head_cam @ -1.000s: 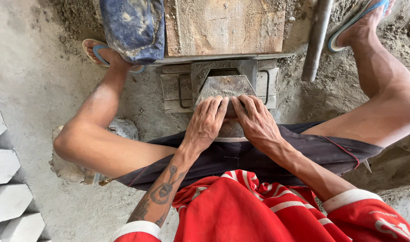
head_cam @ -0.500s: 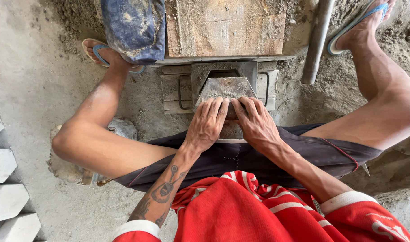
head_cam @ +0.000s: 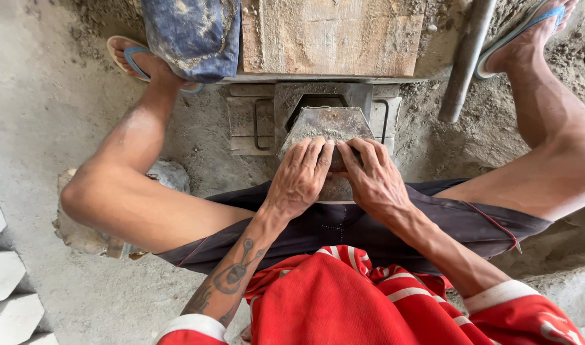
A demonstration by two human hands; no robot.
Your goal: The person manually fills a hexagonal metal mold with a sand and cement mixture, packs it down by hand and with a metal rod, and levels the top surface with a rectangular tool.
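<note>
Head view, looking straight down on a seated person. The left hand (head_cam: pixel 300 179) and the right hand (head_cam: pixel 374 180) lie side by side, palms down, on a grey trapezoidal block (head_cam: pixel 327 126) of cement-coloured material. The fingers (head_cam: pixel 311 152) of both hands are spread flat over the near face of the block, pressing on it rather than closing around it; neither hand wraps the block. The block sits in the central opening of a grey metal mould (head_cam: pixel 315 115), which rests on the ground between the person's knees. Wire handles show on the mould's left and right panels. Directly beyond the mould stands a wooden board (head_cam: pixel 334 35), and to its left a blue, cement-stained bucket (head_cam: pixel 193 32). A grey pipe (head_cam: pixel 466 61) leans at the right of the mould. The person's feet, in blue sandals (head_cam: pixel 136 61), are planted at either side on the sandy concrete floor (head_cam: pixel 43 115). A rough stone (head_cam: pixel 81 223) lies under the left knee. Pale finished blocks (head_cam: pixel 5 275) are ranked at the lower left edge.
</note>
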